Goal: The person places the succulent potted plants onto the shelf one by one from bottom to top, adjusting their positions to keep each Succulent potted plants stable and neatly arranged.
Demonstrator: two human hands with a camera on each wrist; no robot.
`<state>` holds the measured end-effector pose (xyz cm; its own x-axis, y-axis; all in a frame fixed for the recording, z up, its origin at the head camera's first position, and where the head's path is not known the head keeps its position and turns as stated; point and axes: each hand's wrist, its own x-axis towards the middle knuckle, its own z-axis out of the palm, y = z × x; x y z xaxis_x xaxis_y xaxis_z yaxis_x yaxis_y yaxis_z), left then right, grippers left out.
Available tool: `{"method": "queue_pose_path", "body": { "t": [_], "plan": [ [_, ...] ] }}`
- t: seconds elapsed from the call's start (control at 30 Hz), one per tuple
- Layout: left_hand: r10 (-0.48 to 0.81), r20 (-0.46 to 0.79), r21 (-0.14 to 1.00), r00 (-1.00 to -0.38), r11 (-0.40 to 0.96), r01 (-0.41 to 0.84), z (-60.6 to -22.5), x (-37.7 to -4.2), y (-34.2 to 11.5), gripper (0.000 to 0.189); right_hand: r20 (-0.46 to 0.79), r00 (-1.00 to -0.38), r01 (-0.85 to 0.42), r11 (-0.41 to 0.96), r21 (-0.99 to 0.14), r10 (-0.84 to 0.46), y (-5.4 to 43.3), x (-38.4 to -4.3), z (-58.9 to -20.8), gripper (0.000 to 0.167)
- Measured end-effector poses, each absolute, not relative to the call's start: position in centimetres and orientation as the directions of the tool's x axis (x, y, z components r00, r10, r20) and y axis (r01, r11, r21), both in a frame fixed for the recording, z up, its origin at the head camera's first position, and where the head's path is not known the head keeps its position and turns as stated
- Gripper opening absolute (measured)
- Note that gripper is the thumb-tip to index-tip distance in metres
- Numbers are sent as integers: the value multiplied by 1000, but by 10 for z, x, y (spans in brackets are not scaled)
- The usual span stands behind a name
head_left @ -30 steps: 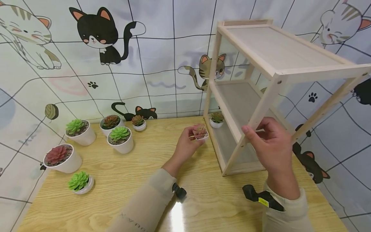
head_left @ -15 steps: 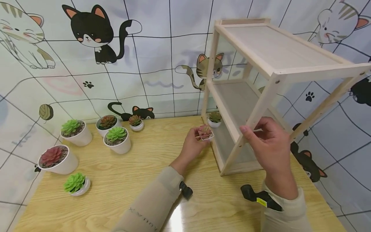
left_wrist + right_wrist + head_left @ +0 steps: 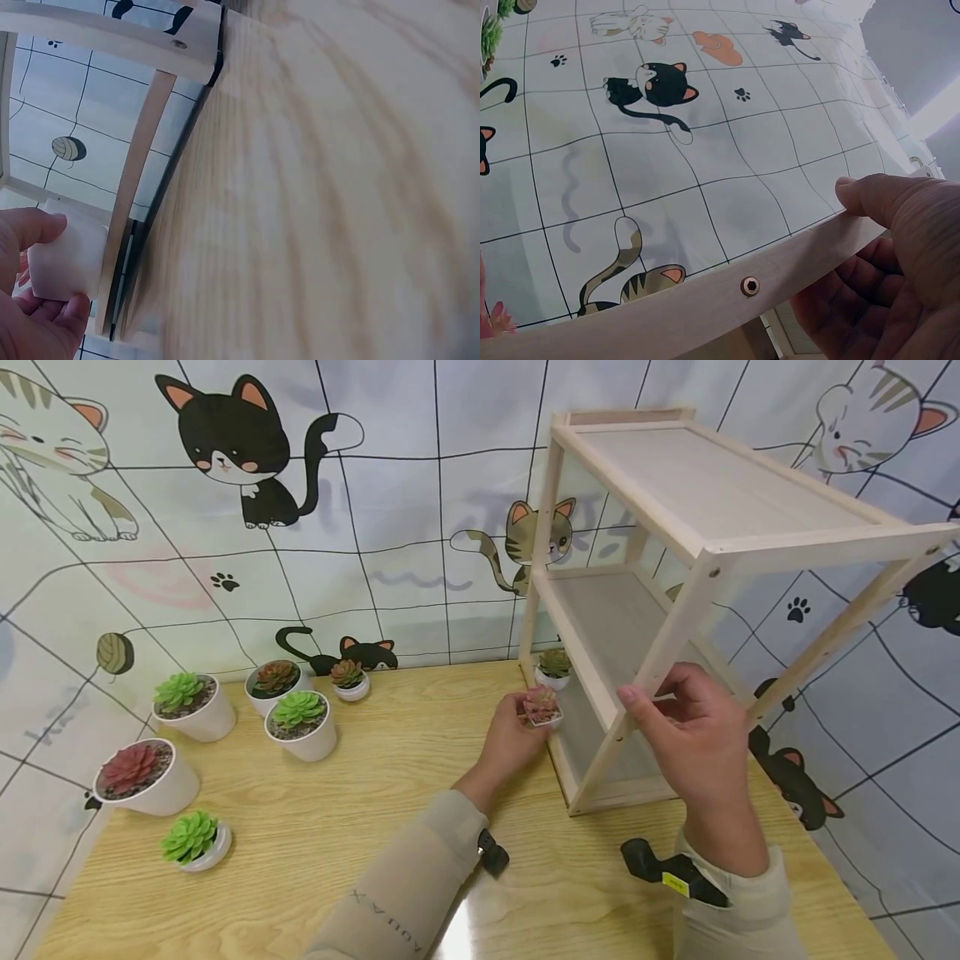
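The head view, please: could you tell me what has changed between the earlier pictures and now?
The left hand has carried the pink succulent rightward, until it overlaps the bottom shelf's edge in view. Nothing was newly gripped or released. The right hand still holds the rack's near post; the other succulents stayed put.

The left wrist view cut off the left hand [image 3: 34,326], and the white pot [image 3: 69,251] between its fingers hid most of the pink succulent [image 3: 540,703]. The right wrist view cropped the right hand [image 3: 922,270] and, far left of its fingers, a green succulent [image 3: 490,34]. In the head view, the yellow label [image 3: 675,884] below the right fingers was too small to read.
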<state>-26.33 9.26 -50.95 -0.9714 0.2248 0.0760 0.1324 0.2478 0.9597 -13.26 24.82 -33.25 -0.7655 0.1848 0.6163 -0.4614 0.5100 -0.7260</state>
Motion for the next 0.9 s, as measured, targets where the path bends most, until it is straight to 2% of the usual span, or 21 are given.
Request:
{"method": "queue_pose_path", "body": {
  "t": [0.5,0.9],
  "plan": [
    [241,68,952,-968,275,136,-508,-266,99,60,635,-752,-478,516,-710,178,249,-134,-333,29],
    [204,47,960,-978,262,101,-511,-269,107,58,635,-754,-489,501,-714,168,249,-134,-335,26]
  ]
}}
